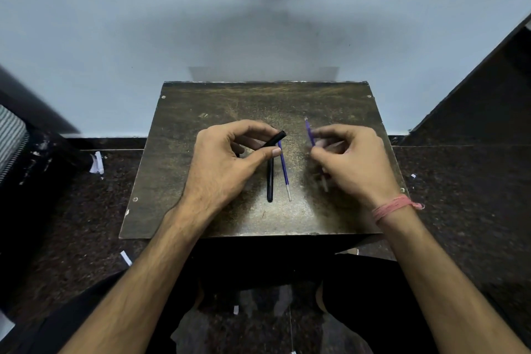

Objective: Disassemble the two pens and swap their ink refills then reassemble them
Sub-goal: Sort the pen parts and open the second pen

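Through the head camera I am looking down on a small, worn, dark brown wooden tabletop (201, 112) standing against a pale blue wall (143, 23), with dark speckled stone flooring (71, 210) on both sides. My left hand (227, 161) is hovering over the middle of the board, its fingers curled and its thumb and forefinger pinching a short black plastic pen barrel piece (274, 139), which is pointing up and to the right. Just beneath that hand, a second long black pen barrel (270, 181) is lying flat on the board, running toward me, and a thin blue ink refill (285, 172) is lying just beside it on the right, nearly parallel, its pale tip nearest me. My right hand (350, 158) is blurred, its fingers curled around a second blue-violet ink refill (309, 132) that is sticking up and away from the fingertips; something pale is showing under the palm, too smeared for me to tell what. A pink thread band (393, 208) is wrapping the right wrist. White paper scraps (97, 163) are lying on the floor at left.
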